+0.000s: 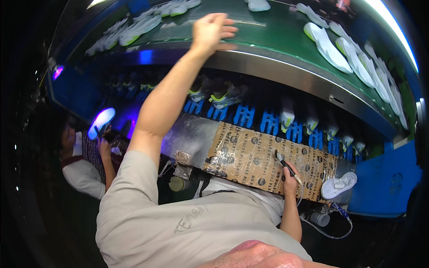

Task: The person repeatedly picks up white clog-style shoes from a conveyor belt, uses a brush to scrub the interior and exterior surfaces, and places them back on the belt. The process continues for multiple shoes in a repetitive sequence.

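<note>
Green conveyor belt point(268, 31) carries white shoe soles point(326, 44) past, so I stretch my left hand point(210, 31) over it, fingers spread and empty. My right hand point(290, 181) grips a black pen point(286, 166), parked on the cardboard-covered bench point(250, 161).

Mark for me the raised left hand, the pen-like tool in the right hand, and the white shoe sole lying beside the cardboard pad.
left hand point(211, 30), head view, on the back of the hand.
pen-like tool point(286, 165), head view, mid-shaft.
white shoe sole point(338, 185), head view, on its middle.
</note>
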{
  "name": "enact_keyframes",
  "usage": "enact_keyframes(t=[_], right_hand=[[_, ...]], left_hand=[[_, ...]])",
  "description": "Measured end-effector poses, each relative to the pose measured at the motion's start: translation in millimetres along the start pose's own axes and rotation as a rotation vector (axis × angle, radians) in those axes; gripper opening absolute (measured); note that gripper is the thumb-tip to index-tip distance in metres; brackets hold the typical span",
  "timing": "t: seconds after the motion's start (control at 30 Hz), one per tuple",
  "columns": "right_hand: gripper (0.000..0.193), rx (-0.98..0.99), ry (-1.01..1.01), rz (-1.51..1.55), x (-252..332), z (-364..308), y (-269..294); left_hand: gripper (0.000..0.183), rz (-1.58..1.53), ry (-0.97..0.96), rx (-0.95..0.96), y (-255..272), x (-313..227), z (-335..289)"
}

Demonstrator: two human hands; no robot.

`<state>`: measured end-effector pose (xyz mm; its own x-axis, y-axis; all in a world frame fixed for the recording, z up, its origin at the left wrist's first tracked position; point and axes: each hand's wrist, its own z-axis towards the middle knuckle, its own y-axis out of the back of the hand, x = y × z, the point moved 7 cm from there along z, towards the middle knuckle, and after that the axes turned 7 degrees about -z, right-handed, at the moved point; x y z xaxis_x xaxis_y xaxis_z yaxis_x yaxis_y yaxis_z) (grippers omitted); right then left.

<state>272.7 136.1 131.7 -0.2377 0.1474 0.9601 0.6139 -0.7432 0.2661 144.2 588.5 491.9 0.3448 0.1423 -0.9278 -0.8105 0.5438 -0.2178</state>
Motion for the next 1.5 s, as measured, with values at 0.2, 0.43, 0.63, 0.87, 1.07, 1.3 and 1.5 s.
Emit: enact_keyframes(t=[0.2, 0.43, 0.63, 0.87, 1.07, 1.3, 1.5], right_hand=[[0.025, -0.012, 0.043, -0.022, 19, 1, 1], [0.027, -0.008, 0.080, -0.008, 37, 3, -3], [0.028, -0.043, 0.145, -0.071, 37, 2, 5], [0.026, -0.004, -0.112, 0.107, 10, 7, 1], [0.024, -0.134, -0.271, 0.566, 20, 3, -6], [0.030, 0.049, -0.346, 0.898, 76, -15, -25], [0.026, 0.163, -0.398, 0.735, 128, -12, -72]], left_hand=[[0.084, 1.811, -0.092, -0.421, 209, -44, 92], [0.074, 2.021, 0.080, -0.408, 478, -87, 139], [0.068, 1.310, -0.205, -0.385, 393, -70, 83], [0.056, -0.444, -0.214, -0.112, 208, -42, -68], [0.067, -0.822, 0.292, 0.153, 48, 66, -197], [0.080, -0.758, 0.927, 0.173, 15, 194, -342], [0.076, -0.545, 0.749, 0.042, 12, 211, -326]])
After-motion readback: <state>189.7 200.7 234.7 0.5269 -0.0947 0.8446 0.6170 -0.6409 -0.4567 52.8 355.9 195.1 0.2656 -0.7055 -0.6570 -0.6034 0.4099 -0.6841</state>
